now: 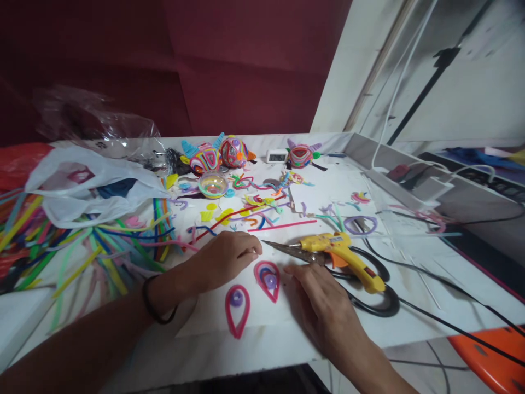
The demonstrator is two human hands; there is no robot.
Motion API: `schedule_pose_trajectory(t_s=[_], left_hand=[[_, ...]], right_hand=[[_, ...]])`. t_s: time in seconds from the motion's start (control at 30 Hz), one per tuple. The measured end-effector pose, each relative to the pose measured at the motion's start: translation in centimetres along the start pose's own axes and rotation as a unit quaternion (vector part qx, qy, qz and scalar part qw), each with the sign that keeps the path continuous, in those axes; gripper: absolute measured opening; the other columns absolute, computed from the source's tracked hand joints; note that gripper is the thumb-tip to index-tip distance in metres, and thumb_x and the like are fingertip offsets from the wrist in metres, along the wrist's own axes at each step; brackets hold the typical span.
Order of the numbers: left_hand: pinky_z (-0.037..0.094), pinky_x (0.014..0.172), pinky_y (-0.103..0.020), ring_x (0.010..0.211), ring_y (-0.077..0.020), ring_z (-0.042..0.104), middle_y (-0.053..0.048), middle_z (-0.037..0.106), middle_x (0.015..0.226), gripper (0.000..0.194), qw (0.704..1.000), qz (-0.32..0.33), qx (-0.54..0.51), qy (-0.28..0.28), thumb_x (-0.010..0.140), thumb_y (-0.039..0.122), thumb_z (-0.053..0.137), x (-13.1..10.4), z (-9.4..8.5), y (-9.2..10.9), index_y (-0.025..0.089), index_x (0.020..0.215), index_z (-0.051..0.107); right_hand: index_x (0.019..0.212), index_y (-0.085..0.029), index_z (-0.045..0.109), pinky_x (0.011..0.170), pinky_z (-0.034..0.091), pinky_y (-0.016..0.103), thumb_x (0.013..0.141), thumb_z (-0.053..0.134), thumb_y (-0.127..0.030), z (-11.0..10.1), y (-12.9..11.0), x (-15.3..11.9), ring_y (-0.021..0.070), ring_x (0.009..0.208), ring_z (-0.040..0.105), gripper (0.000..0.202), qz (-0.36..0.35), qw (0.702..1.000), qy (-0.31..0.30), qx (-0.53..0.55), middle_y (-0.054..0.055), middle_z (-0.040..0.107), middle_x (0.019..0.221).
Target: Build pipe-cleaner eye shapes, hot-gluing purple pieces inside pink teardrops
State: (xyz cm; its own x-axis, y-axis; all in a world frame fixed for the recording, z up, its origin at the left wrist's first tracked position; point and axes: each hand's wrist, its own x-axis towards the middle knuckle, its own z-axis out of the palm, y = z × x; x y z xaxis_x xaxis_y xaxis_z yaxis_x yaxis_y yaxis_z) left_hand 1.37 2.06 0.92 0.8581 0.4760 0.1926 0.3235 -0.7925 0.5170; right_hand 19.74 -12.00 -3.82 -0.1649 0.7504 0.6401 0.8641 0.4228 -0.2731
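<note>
Two pink teardrop outlines of fuzzy stem lie on white paper. The left teardrop (246, 314) has a purple coil at its rounded top; the right teardrop (278, 285) holds a blue arc and a lilac coil. Just above them is my left hand (223, 260), its fingers curled together; anything inside the pinch is hidden. My right hand (322, 306) rests right of the right teardrop, fingers partly spread, holding nothing. Beyond its fingertips lie black-handled scissors (301, 253) and a yellow glue gun (356, 265), which sits across them.
Colourful fuzzy stems (110, 246) and a white plastic bag (94, 186) cover the left side. Decorated balls (301, 156), a small clock (276, 156) and a clear bowl (213, 186) stand behind. Black cables (443, 290) cross the right side.
</note>
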Motion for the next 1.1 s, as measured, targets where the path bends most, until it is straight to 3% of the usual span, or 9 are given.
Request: schedule_pose_trajectory(t_s=[0.2, 0.47, 0.7, 1.1], left_hand=[[0.044, 0.074, -0.023, 0.078, -0.0138, 0.062, -0.002, 0.070, 0.083, 0.019, 0.999, 0.031, 0.002, 0.031, 0.089, 0.017, 0.047, 0.5, -1.4, 1.3, 0.016, 0.085, 0.065], [0.044, 0.072, -0.024, 0.073, -0.0133, 0.061, -0.001, 0.069, 0.080, 0.018, 0.998, 0.018, 0.058, 0.018, 0.088, 0.017, 0.048, -0.8, -2.4, 2.1, 0.017, 0.084, 0.065], [0.046, 0.077, -0.025, 0.087, -0.0162, 0.064, -0.005, 0.071, 0.093, 0.021, 0.999, -0.025, 0.044, -0.007, 0.090, 0.014, 0.048, -3.2, -1.8, 2.2, 0.015, 0.094, 0.069], [0.047, 0.085, -0.030, 0.095, -0.0192, 0.063, -0.008, 0.068, 0.102, 0.020, 0.995, -0.056, 0.087, -0.003, 0.091, 0.015, 0.050, -6.0, -0.6, 2.4, 0.015, 0.101, 0.067]], right_hand=[[0.101, -0.017, 0.056, 0.059, 0.046, 0.029, 0.089, 0.046, -0.005, -0.3, -0.3, 0.2, 0.0171, 0.066, 0.054, 0.020, -0.019, 0.999, 0.041, -0.007, 0.004, 0.060, 0.075], [0.105, -0.015, 0.058, 0.066, 0.050, 0.033, 0.089, 0.046, -0.002, -0.8, -1.0, -1.6, 0.0186, 0.075, 0.059, 0.024, -0.040, 0.998, 0.049, -0.016, 0.009, 0.066, 0.085], [0.104, -0.015, 0.058, 0.069, 0.049, 0.034, 0.088, 0.047, -0.002, -1.5, -1.7, -3.3, 0.0191, 0.075, 0.059, 0.023, -0.053, 0.997, 0.049, -0.009, 0.008, 0.068, 0.085], [0.099, -0.014, 0.058, 0.066, 0.044, 0.034, 0.087, 0.051, -0.001, -1.6, -1.6, -4.7, 0.0191, 0.074, 0.054, 0.019, -0.040, 0.999, 0.032, 0.014, 0.007, 0.063, 0.081]])
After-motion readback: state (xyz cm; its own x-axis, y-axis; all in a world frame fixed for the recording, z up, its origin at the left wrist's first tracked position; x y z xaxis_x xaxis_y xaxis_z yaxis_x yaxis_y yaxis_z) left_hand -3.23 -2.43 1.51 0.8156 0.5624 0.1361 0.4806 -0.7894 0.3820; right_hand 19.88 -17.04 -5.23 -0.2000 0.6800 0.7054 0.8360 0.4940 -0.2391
